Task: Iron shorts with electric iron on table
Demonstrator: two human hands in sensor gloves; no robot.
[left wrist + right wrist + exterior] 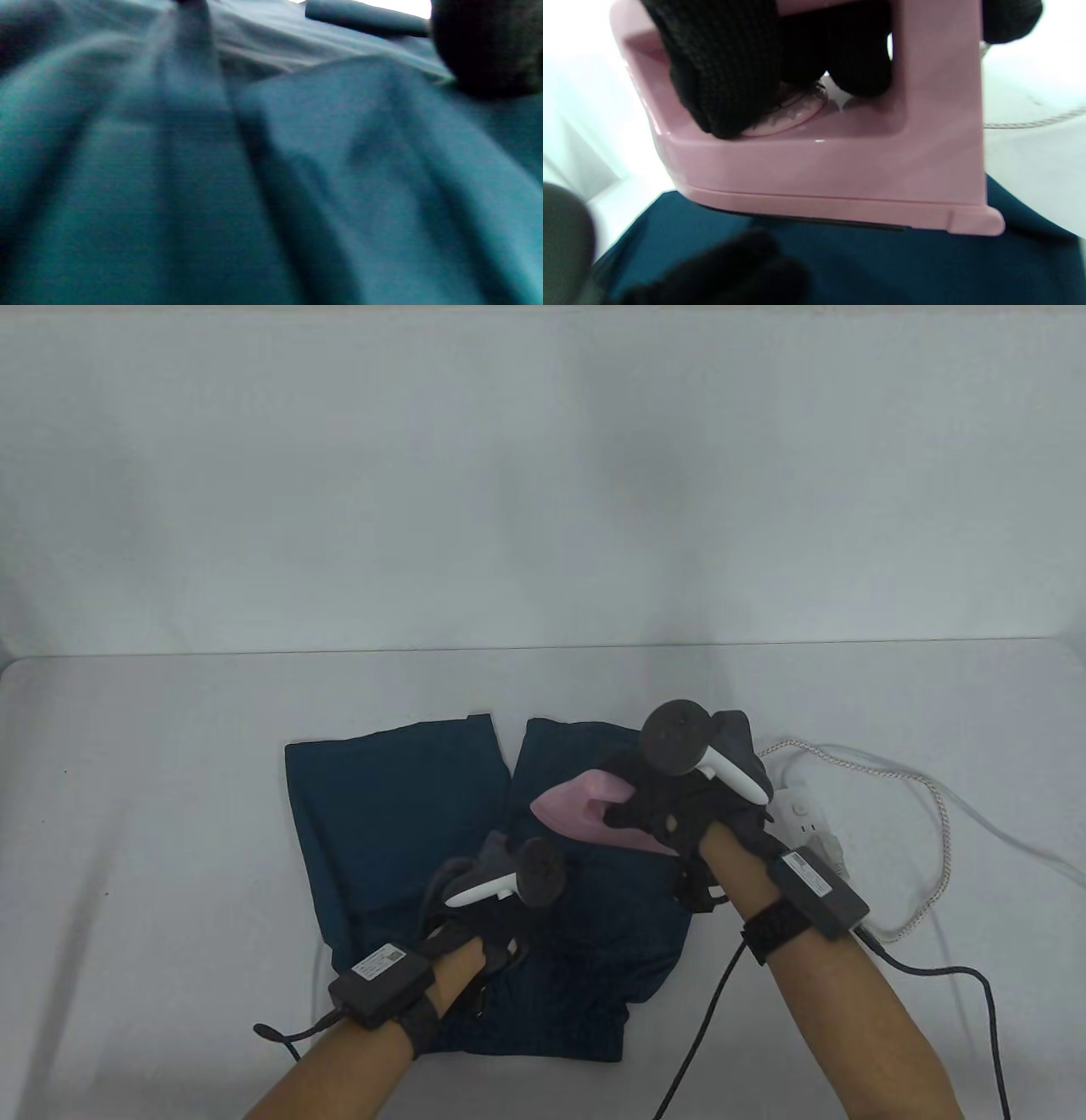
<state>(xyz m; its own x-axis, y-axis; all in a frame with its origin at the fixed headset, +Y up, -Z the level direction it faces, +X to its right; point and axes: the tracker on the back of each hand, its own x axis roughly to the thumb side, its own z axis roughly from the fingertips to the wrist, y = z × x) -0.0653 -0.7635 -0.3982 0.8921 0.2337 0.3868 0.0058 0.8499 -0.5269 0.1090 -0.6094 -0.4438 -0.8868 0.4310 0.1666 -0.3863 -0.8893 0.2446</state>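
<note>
Your right hand [679, 806] gripped the pink iron [585, 810] by its handle, fingers [721, 72] wrapped through it, soleplate down on the shorts [399, 823], which lay flat on the table [170, 780]. Your left hand [492, 899] rested on the shorts beside the iron; whether its fingers were spread, you couldn't tell. A power strip [806, 814] and white cord [933, 806] lay just right of the iron.

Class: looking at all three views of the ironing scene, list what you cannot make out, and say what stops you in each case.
- Iron soleplate: right wrist view, faces down onto the shorts.
- Iron dial markings: right wrist view, covered by right hand fingers, blurred.
- Left hand fingers: table view, tracker covers them; left wrist view blurred.
- Power strip: table view, right wrist hides part of it.
</note>
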